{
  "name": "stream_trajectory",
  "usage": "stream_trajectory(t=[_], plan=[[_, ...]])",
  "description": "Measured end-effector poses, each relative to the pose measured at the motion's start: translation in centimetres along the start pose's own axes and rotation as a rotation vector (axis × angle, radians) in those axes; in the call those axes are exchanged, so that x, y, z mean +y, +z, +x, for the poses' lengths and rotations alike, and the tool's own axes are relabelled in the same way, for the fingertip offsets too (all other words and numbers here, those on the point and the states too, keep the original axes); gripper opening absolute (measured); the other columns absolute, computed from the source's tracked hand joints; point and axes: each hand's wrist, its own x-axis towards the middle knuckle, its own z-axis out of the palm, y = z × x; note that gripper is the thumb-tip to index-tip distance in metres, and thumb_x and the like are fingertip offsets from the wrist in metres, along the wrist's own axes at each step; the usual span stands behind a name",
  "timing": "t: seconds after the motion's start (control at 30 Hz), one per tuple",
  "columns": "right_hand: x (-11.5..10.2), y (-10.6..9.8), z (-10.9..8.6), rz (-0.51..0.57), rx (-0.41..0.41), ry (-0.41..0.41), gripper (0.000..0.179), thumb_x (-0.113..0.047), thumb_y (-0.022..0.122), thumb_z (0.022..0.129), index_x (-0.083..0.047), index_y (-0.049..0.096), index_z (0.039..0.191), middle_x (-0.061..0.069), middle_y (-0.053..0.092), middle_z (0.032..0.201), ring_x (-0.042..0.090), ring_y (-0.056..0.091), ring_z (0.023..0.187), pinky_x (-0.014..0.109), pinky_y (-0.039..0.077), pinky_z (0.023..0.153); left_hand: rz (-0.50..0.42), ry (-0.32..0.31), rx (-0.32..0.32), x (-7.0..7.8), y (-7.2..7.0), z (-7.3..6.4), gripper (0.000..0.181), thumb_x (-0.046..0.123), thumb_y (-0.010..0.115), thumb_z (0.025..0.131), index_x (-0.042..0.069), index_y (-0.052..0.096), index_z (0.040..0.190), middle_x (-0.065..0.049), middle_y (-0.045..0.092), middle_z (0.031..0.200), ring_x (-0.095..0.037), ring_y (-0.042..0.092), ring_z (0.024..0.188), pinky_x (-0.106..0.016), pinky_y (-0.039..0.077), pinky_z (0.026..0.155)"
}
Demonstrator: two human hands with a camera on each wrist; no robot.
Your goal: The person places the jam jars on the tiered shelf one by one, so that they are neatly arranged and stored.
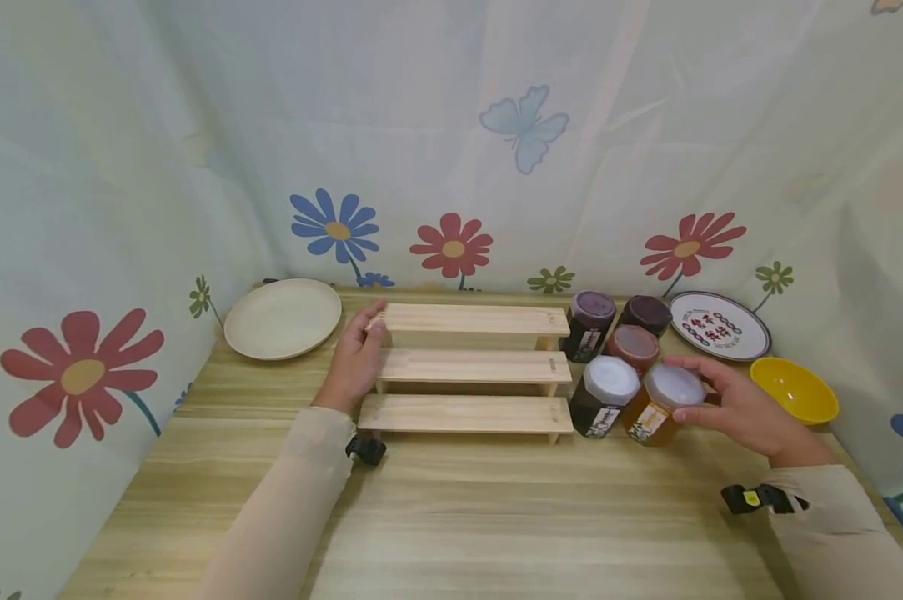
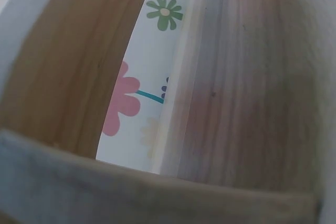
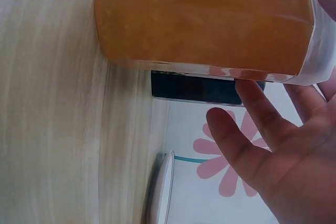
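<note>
A three-tier wooden rack (image 1: 466, 367) stands on the table. My left hand (image 1: 352, 354) grips its left side near the upper tier, thumb toward the boards. In the left wrist view the wooden boards (image 2: 252, 77) fill the picture up close, and that hand's fingers are out of sight. My right hand (image 1: 744, 408) holds an amber jar (image 1: 649, 421) by its whitish lid, thumb on the near side and fingers on the far side. Seen from the right wrist, the amber jar (image 3: 205, 24) stands on the table, with two fingers of the right hand (image 3: 294, 145) spread beside it.
Beside the rack's right end, several dark and reddish jars (image 1: 592, 312) cluster against the amber one. A printed plate (image 1: 751, 337) and a yellow bowl (image 1: 811, 392) lie farther right. At the back left sits a cream plate (image 1: 282, 321). A flowered curtain (image 1: 421, 125) surrounds the table.
</note>
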Motion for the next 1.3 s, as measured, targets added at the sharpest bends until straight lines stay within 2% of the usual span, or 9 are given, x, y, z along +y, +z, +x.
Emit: stream_trajectory(t=[0.1, 0.2, 0.33, 0.47, 0.6, 0.87, 1.03, 1.2, 1.3], plan=[[0.0, 0.0, 0.1, 0.008, -0.015, -0.002, 0.071, -0.012, 0.081, 0.094, -0.005, 0.047, 0.156, 0.022, 0.05, 0.152, -0.001, 0.051, 0.112, 0.017, 0.05, 0.09, -0.012, 0.0, -0.001, 0.0, 0.0, 0.1, 0.049, 0.031, 0.041, 0.116, 0.02, 0.041, 0.164, -0.014, 0.048, 0.156, -0.029, 0.05, 0.09, -0.041, 0.042, 0.084], [-0.4, 0.1, 0.1, -0.005, -0.009, 0.01, 0.07, -0.014, 0.081, 0.095, -0.006, 0.047, 0.156, 0.023, 0.049, 0.153, 0.009, 0.053, 0.115, 0.017, 0.049, 0.089, -0.013, 0.001, 0.003, 0.0, 0.0, 0.1, 0.05, 0.032, 0.041, 0.116, 0.02, 0.041, 0.164, -0.01, 0.042, 0.164, -0.035, 0.052, 0.1, -0.042, 0.041, 0.089], [-1.1, 0.6, 0.4, -0.031, 0.023, 0.067, 0.071, -0.022, 0.082, 0.095, -0.007, 0.049, 0.155, 0.025, 0.05, 0.153, 0.032, 0.055, 0.118, 0.018, 0.05, 0.086, 0.0, 0.009, 0.01, 0.0, -0.1, 0.1, 0.05, 0.036, 0.041, 0.115, 0.021, 0.043, 0.163, -0.015, 0.052, 0.15, -0.034, 0.051, 0.092, -0.041, 0.042, 0.085], [-1.6, 1.2, 0.6, -0.054, 0.059, 0.142, 0.073, -0.033, 0.083, 0.094, -0.007, 0.051, 0.155, 0.028, 0.049, 0.154, 0.044, 0.057, 0.118, 0.037, 0.059, 0.089, 0.011, 0.014, 0.007, -0.1, -0.2, 0.0, 0.05, 0.039, 0.041, 0.115, 0.023, 0.044, 0.162, -0.014, 0.052, 0.148, -0.026, 0.049, 0.083, -0.041, 0.043, 0.08], [-2.0, 1.9, 0.4, -0.098, 0.089, 0.185, 0.077, -0.039, 0.083, 0.093, -0.007, 0.051, 0.155, 0.031, 0.05, 0.152, 0.048, 0.059, 0.116, 0.056, 0.058, 0.09, 0.01, 0.012, -0.006, -0.1, -0.2, 0.0, 0.05, 0.04, 0.04, 0.115, 0.025, 0.043, 0.163, -0.01, 0.05, 0.151, -0.024, 0.049, 0.082, -0.042, 0.044, 0.079], [-2.1, 2.8, 0.4, -0.146, 0.158, 0.223, 0.082, -0.043, 0.084, 0.092, -0.005, 0.049, 0.156, 0.034, 0.049, 0.151, 0.052, 0.058, 0.117, 0.064, 0.056, 0.091, 0.007, 0.002, -0.009, -0.2, -0.3, -0.2, 0.05, 0.041, 0.04, 0.115, 0.027, 0.042, 0.163, -0.015, 0.052, 0.145, -0.031, 0.051, 0.086, -0.045, 0.044, 0.082], [-1.8, 3.3, 0.3, -0.162, 0.228, 0.19, 0.077, -0.039, 0.085, 0.091, -0.006, 0.054, 0.153, 0.031, 0.052, 0.151, 0.049, 0.058, 0.116, 0.065, 0.056, 0.091, 0.008, 0.007, -0.007, -0.3, -0.2, -0.2, 0.049, 0.04, 0.04, 0.115, 0.026, 0.043, 0.162, -0.011, 0.047, 0.157, -0.032, 0.054, 0.097, -0.043, 0.044, 0.087], [-1.5, 3.3, 0.1, -0.167, 0.278, 0.168, 0.075, -0.039, 0.087, 0.09, -0.006, 0.058, 0.151, 0.031, 0.055, 0.149, 0.049, 0.059, 0.116, 0.062, 0.056, 0.088, 0.012, 0.012, -0.006, -0.2, -0.1, -0.1, 0.05, 0.04, 0.04, 0.115, 0.026, 0.043, 0.162, -0.018, 0.056, 0.124, -0.025, 0.049, 0.079, -0.041, 0.044, 0.077], [-1.6, 3.2, 0.0, -0.155, 0.286, 0.177, 0.075, -0.04, 0.087, 0.089, -0.007, 0.059, 0.15, 0.03, 0.056, 0.149, 0.049, 0.059, 0.116, 0.046, 0.058, 0.083, 0.014, 0.014, -0.006, -0.2, 0.0, 0.0, 0.05, 0.04, 0.04, 0.115, 0.024, 0.043, 0.163, -0.019, 0.056, 0.12, -0.022, 0.047, 0.076, -0.04, 0.044, 0.075]])
